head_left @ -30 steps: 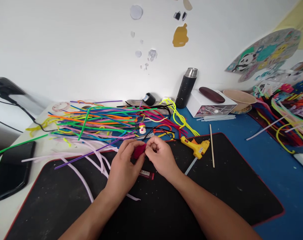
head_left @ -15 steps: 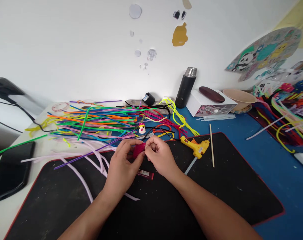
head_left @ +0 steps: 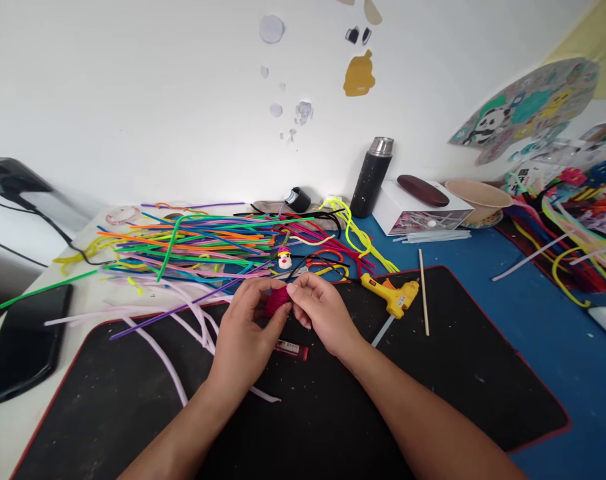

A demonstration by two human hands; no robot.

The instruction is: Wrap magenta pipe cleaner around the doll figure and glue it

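Observation:
Above the black mat (head_left: 333, 427), my left hand (head_left: 250, 330) holds a small magenta fuzzy piece (head_left: 277, 301) between thumb and fingers. The fingers of my right hand (head_left: 325, 313) are closed in a pinch at the piece's right edge; its fingertips partly hide that edge. Under the hands lies a small dark red tube with a white label (head_left: 291, 349), partly covered by my left hand. A little figure head with a pink and yellow hat (head_left: 284, 258) sits just beyond the fingers. To the right rests a yellow hot glue gun (head_left: 393, 293) with a glue stick in it.
Many coloured pipe cleaners (head_left: 207, 240) spread across the back left. A wooden stick (head_left: 423, 293) lies beside the glue gun. Behind stand a black thermos (head_left: 371, 177), a white box (head_left: 407, 213) and a beige bowl (head_left: 479, 193). A black phone (head_left: 25, 343) lies at left.
My right fingers have shifted slightly on the magenta piece, with the lower fingers curling down away from it. The left hand keeps its hold almost unmoved.

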